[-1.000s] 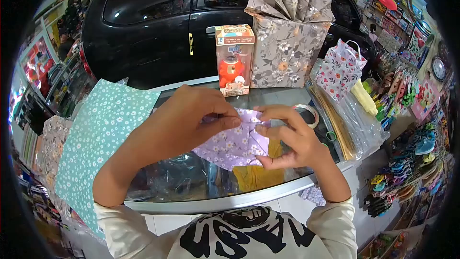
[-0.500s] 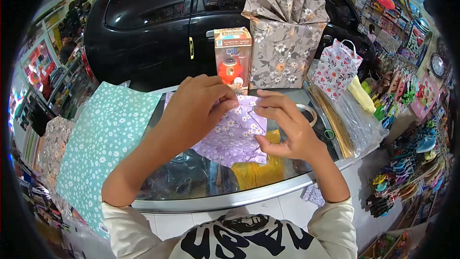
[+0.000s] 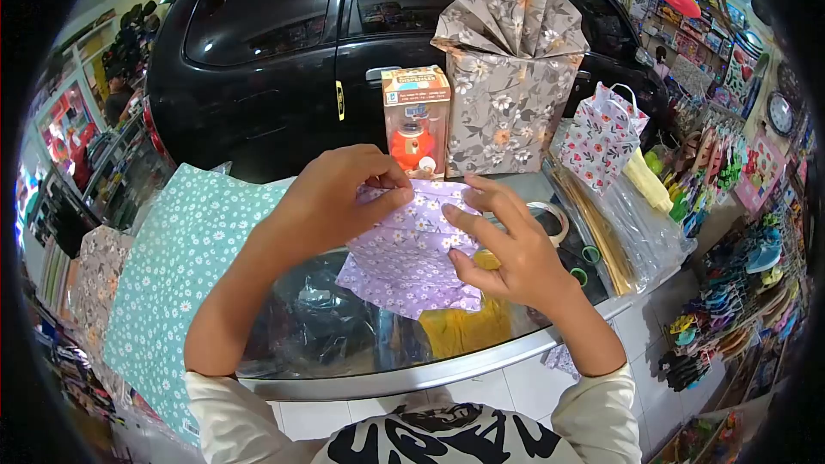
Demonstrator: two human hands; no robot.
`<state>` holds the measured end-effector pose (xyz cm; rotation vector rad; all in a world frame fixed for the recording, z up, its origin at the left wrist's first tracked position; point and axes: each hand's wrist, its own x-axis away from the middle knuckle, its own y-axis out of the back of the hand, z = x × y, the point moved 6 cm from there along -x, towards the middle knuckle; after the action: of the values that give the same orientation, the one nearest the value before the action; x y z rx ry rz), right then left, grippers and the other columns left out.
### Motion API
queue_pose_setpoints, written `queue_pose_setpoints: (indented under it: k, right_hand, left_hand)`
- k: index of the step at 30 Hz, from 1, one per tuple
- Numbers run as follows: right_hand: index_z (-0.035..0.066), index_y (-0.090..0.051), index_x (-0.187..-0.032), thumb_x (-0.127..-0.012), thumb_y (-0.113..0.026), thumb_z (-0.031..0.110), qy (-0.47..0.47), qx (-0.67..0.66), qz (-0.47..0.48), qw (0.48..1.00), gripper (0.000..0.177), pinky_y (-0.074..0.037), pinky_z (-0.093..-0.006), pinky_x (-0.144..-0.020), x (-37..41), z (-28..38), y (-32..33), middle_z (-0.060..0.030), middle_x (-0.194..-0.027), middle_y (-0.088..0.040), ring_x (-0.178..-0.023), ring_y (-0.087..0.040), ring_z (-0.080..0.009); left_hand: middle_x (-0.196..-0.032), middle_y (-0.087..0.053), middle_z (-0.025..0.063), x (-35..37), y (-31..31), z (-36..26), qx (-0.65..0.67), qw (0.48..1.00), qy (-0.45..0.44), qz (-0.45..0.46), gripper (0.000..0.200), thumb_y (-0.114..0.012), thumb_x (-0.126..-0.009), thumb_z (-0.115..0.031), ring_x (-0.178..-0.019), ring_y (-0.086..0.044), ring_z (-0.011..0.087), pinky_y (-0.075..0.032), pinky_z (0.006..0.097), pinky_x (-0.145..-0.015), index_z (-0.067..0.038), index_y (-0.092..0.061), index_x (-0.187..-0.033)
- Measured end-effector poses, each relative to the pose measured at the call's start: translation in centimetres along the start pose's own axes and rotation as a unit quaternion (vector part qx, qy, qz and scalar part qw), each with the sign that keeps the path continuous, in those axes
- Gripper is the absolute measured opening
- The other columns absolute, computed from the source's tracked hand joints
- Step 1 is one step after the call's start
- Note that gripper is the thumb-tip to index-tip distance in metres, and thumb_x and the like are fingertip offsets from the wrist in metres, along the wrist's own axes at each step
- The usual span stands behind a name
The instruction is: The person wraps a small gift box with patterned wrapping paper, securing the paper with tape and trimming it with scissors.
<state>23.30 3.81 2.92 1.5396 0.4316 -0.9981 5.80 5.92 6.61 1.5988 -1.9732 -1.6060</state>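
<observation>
Purple wrapping paper (image 3: 421, 249) with white daisies stands folded over the glass counter, its upper part creased into pleats. At its upper left edge, my left hand (image 3: 352, 193) pinches the paper between thumb and fingertips. On the other side, my right hand (image 3: 511, 249) has its fingers spread, index fingertip and thumb lying against the right part of the paper. Just behind the paper stands a clear-fronted toy box (image 3: 416, 125) with a red toy inside. To the right lie a roll of tape (image 3: 559, 225) and green-handled scissors (image 3: 584, 265).
A tall gift (image 3: 503, 112) wrapped in grey floral paper stands at the back, before a black car (image 3: 258, 60). Green daisy paper (image 3: 189, 275) drapes over the left side. A small floral bag (image 3: 601, 133) and plastic packets (image 3: 640, 232) rest on the right.
My right hand's index finger has moved left onto the paper's face. The left hand stays pinched at the top fold. The view has shifted slightly, and more of the scissors shows.
</observation>
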Motion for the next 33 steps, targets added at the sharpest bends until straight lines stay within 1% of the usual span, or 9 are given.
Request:
queue_pose_setpoints:
  k: [2, 8, 12, 14, 20, 23, 24, 27, 33]
  right_hand:
    - [0.004, -0.061, -0.11, -0.073, -0.07, 0.015, -0.014, -0.006, 0.015, 1.0, 0.04, -0.048, -0.0414, -0.086, -0.3, 0.4, 0.3, -0.0139, -0.1, -0.054, -0.106, -0.054, -0.0357]
    - [0.004, -0.062, -0.11, -0.074, -0.074, 0.02, 0.007, 0.062, 0.013, 0.998, 0.041, -0.049, -0.0391, -0.082, -0.1, 0.8, -0.4, -0.0127, -0.097, -0.054, -0.102, -0.053, -0.0346]
    - [0.008, -0.066, -0.111, -0.072, -0.076, 0.017, -0.016, 0.055, 0.001, 0.998, 0.041, -0.048, -0.0419, -0.086, 0.1, 0.5, -0.5, -0.013, -0.097, -0.055, -0.108, -0.054, -0.0351]
    - [0.005, -0.065, -0.109, -0.073, -0.075, 0.019, 0.006, 0.064, 0.002, 0.998, 0.04, -0.049, -0.0399, -0.083, 0.1, 0.5, -0.5, -0.0136, -0.097, -0.055, -0.106, -0.054, -0.0357]
    - [0.006, -0.065, -0.109, -0.072, -0.076, 0.018, 0.021, 0.058, 0.0, 0.998, 0.04, -0.05, -0.0398, -0.082, 0.6, 0.8, -0.5, -0.0145, -0.1, -0.055, -0.108, -0.054, -0.0369]
    - [0.007, -0.065, -0.11, -0.072, -0.077, 0.018, 0.017, 0.052, 0.004, 0.998, 0.041, -0.05, -0.0407, -0.082, 0.7, 0.7, -0.6, -0.0152, -0.102, -0.055, -0.109, -0.053, -0.0377]
    - [0.007, -0.065, -0.11, -0.072, -0.077, 0.018, 0.015, 0.052, 0.004, 0.999, 0.042, -0.05, -0.0409, -0.082, 0.7, 0.6, -0.6, -0.0154, -0.102, -0.055, -0.109, -0.053, -0.038]
    - [0.008, -0.066, -0.111, -0.071, -0.078, 0.018, 0.004, 0.052, 0.009, 0.999, 0.042, -0.05, -0.041, -0.082, 0.7, 0.4, -0.6, -0.0157, -0.104, -0.054, -0.11, -0.053, -0.0385]
    - [0.01, -0.066, -0.112, -0.07, -0.078, 0.017, -0.003, 0.047, 0.008, 0.999, 0.043, -0.05, -0.0415, -0.082, 1.0, 0.7, -0.6, -0.0152, -0.105, -0.054, -0.111, -0.052, -0.0382]
  left_hand:
    - [-0.073, -0.063, 0.0054, -0.7, 0.3, 0.1, 0.056, 0.994, 0.058, 0.075, 0.014, -0.072, -0.079, -0.013, -0.066, -0.058, 0.0157, -0.046, 0.028, -0.064, -0.001, -0.067, -0.085]
    - [-0.071, -0.066, 0.0027, -1.5, 0.3, 1.5, 0.088, 0.98, 0.102, 0.143, 0.014, -0.074, -0.079, -0.014, -0.065, -0.057, 0.008, -0.046, 0.024, -0.062, -0.003, -0.07, -0.084]
    - [-0.074, -0.067, 0.0005, -0.5, 2.8, 2.0, 0.072, 0.984, 0.118, 0.114, 0.009, -0.073, -0.08, -0.012, -0.069, -0.058, 0.0065, -0.043, 0.0229, -0.062, -0.003, -0.07, -0.081]
    - [-0.077, -0.068, 0.001, 0.3, 3.8, 2.5, 0.078, 0.985, 0.114, 0.1, 0.008, -0.071, -0.08, -0.01, -0.069, -0.059, 0.0063, -0.044, 0.0226, -0.062, -0.003, -0.07, -0.084]
    - [-0.086, -0.069, 0.0028, 1.7, 2.9, 4.7, 0.282, 0.925, 0.22, 0.128, 0.017, -0.069, -0.085, -0.012, -0.076, -0.061, 0.0064, -0.047, 0.0209, -0.072, -0.001, -0.068, -0.098]
    - [-0.087, -0.069, 0.0015, 2.4, 2.2, 6.0, 0.308, 0.913, 0.24, 0.122, 0.017, -0.067, -0.087, -0.013, -0.078, -0.061, 0.0055, -0.048, 0.0203, -0.074, -0.001, -0.068, -0.098]
    - [-0.087, -0.069, 0.0035, 2.5, 2.3, 5.8, 0.275, 0.925, 0.236, 0.115, 0.015, -0.069, -0.085, -0.014, -0.079, -0.06, 0.0077, -0.048, 0.0231, -0.071, -0.004, -0.07, -0.097]
    - [-0.084, -0.068, 0.006, 2.0, 3.5, 3.5, 0.062, 0.993, 0.079, 0.06, 0.014, -0.071, -0.082, -0.015, -0.079, -0.058, 0.0117, -0.046, 0.0274, -0.068, -0.009, -0.074, -0.094]
    - [-0.077, -0.066, 0.0046, 2.4, 3.9, 3.3, 0.058, 0.988, 0.136, 0.05, 0.013, -0.077, -0.076, -0.021, -0.077, -0.055, 0.0159, -0.043, 0.0294, -0.066, -0.011, -0.076, -0.085]
